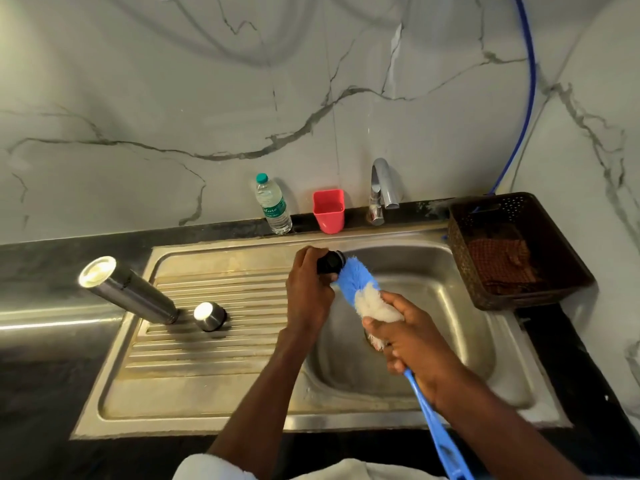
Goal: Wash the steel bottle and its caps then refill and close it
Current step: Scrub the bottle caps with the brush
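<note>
Head view: sink area, read left to right.
Steel bottle point(128, 289): inverted on the draining board, apparently to drain.
Steel cap point(209, 316): just beside it, mouth down.
Left hand point(308, 289): fingers curled round the black inner cap point(330, 262), held over the sink point(502, 368), likely to catch runoff.
Bottle brush point(360, 289): bristles against that cap.
Right hand point(412, 341): clenched round the brush near its bristles, probably for control.

Plastic water bottle point(273, 206) beside red cup point(329, 211); brown basket point(512, 251).
</note>
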